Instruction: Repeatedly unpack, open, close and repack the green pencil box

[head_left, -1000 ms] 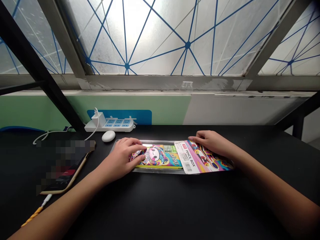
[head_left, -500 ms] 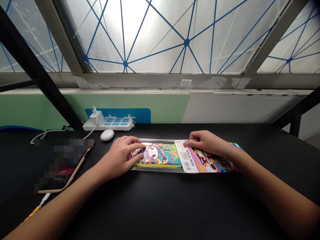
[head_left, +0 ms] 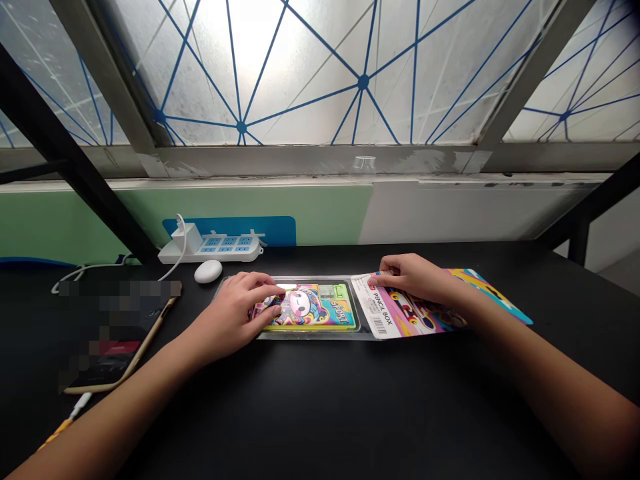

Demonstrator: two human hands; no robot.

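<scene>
**Caller:** Where's your pencil box right now?

**Spotter:** Dead ahead of you on the black table, seated in a clear plastic tray. Its cover is bright, with a cartoon face and the word SPORT.

**Caller:** And your left hand?

**Spotter:** It's on the box's left end, fingers curved over the top in a narrow, close hold. You can't tell from this view whether they're actually gripping or just resting.

**Caller:** Your right hand?

**Spotter:** It's spread on a printed card sleeve that lies flat just right of the tray, marked PENCIL BOX, with a barcode label. Your fingertips sit near its upper edge. Whether that's a pinch, you can't tell either.

**Caller:** What's around you?

**Spotter:** Off your left, a smartphone in a gold-edged case, its screen pixelated, with a white cable plugged in. Beyond it, a white oval object — too plain to name — and a power strip carrying a white charger.
</scene>
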